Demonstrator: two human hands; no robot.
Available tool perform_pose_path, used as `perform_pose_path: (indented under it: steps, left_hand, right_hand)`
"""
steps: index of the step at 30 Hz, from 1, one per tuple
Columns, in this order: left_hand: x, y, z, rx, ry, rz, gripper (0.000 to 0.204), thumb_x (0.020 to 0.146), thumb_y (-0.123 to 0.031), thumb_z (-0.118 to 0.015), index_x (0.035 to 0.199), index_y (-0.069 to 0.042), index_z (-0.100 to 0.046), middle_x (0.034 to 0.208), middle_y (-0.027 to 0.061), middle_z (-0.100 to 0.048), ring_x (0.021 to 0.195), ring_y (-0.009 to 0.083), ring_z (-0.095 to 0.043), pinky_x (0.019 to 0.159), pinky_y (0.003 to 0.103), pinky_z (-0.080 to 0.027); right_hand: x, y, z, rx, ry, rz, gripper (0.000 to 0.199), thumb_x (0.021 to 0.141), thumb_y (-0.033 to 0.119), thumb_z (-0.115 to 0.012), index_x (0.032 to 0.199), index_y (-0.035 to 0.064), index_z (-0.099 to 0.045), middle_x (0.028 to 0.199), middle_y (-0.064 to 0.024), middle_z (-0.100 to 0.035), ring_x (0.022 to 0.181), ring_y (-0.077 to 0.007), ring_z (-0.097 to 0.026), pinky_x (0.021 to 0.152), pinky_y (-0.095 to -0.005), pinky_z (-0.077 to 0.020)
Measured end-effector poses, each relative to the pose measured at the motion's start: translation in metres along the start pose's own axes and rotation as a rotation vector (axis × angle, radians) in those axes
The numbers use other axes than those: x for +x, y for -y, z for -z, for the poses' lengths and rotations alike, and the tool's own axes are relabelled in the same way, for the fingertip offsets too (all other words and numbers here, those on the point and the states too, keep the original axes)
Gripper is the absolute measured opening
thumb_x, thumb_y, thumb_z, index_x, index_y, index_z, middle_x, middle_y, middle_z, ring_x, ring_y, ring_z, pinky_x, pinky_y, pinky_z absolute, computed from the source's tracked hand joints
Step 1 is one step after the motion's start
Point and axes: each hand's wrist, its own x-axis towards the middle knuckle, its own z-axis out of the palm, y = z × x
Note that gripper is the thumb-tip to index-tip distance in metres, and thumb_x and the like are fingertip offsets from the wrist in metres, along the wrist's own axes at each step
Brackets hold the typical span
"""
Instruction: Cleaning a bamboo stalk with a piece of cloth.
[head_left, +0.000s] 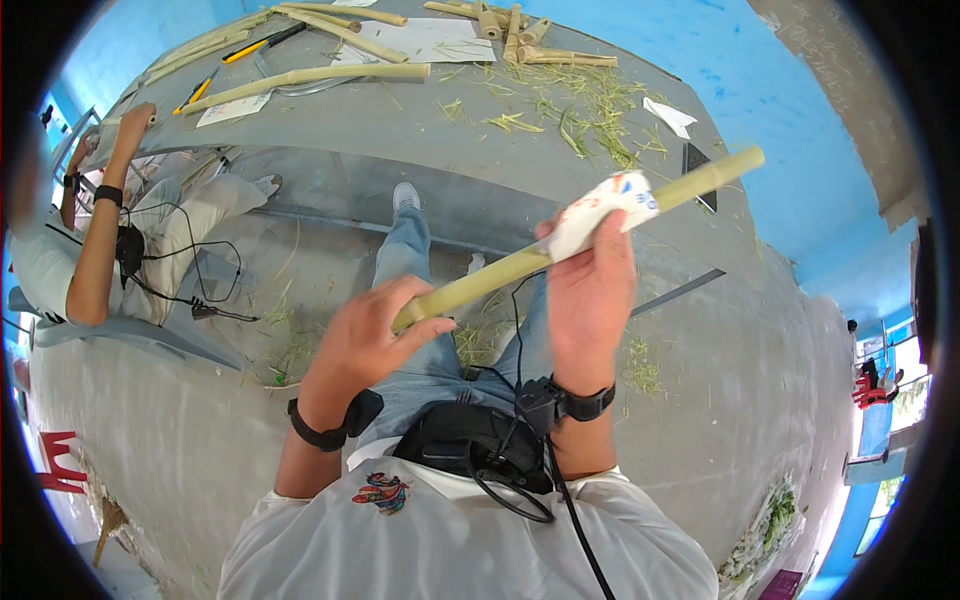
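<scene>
A pale green bamboo stick point(495, 280) slants across my lap, its far end up to the right. My left hand point(372, 335) is closed round its lower end. Farther up, a white sheet with coloured print point(592, 218) is folded over the stick. My right hand point(597, 290) pinches this sheet against the bamboo, thumb on top. The face of the sheet that touches the stick is hidden. Both hands are above my knees, short of the table edge.
The grey table point(410, 125) ahead bears bamboo pieces point(350, 72), a yellow cutter knife point(245, 50), white paper point(435, 40) and green shavings point(590, 120). A seated co-worker point(95, 240) is at the left. A black cable point(570, 540) hangs along my front. Shavings litter the floor.
</scene>
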Motion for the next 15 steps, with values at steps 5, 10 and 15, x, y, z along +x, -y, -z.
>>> perform_pose_path:
  steps: [5, 10, 15]
  left_hand:
    - [-0.01, 0.006, 0.011, 0.013, 0.061, 0.105, 0.029, 0.083, -0.027, -0.073, 0.092, -0.001, -0.065, 0.064, 0.0145, -0.055, 0.055, 0.0267, -0.05, 0.056, 0.033, -0.043]
    - [-0.019, 0.008, 0.028, -0.119, 0.3, 0.22, 0.039, 0.089, -0.039, -0.066, 0.079, -0.002, -0.064, 0.057, 0.0089, -0.05, 0.051, 0.0187, -0.045, 0.05, 0.031, -0.037]
    - [-0.023, 0.011, 0.039, -0.443, 0.409, 0.449, 0.061, 0.099, -0.051, -0.047, 0.066, -0.002, -0.062, 0.051, -0.0016, -0.043, 0.046, 0.0068, -0.036, 0.045, 0.026, -0.028]
  right_hand:
    - [0.018, 0.029, 0.027, 0.039, -0.047, 0.08, 0.033, 0.105, 0.029, -0.043, 0.124, 0.0039, -0.047, 0.101, -0.0091, -0.059, 0.091, -0.0197, -0.057, 0.083, -0.0393, -0.0476]
    - [0.039, 0.073, 0.051, 0.206, 0.085, 0.119, 0.032, 0.105, 0.03, -0.041, 0.122, 0.0034, -0.049, 0.095, -0.0066, -0.054, 0.083, -0.0172, -0.048, 0.076, -0.0346, -0.0407]
    - [0.038, 0.086, 0.055, 0.282, 0.033, 0.118, 0.033, 0.105, 0.03, -0.041, 0.117, 0.0012, -0.05, 0.091, -0.0037, -0.046, 0.077, -0.0155, -0.038, 0.071, -0.032, -0.035]
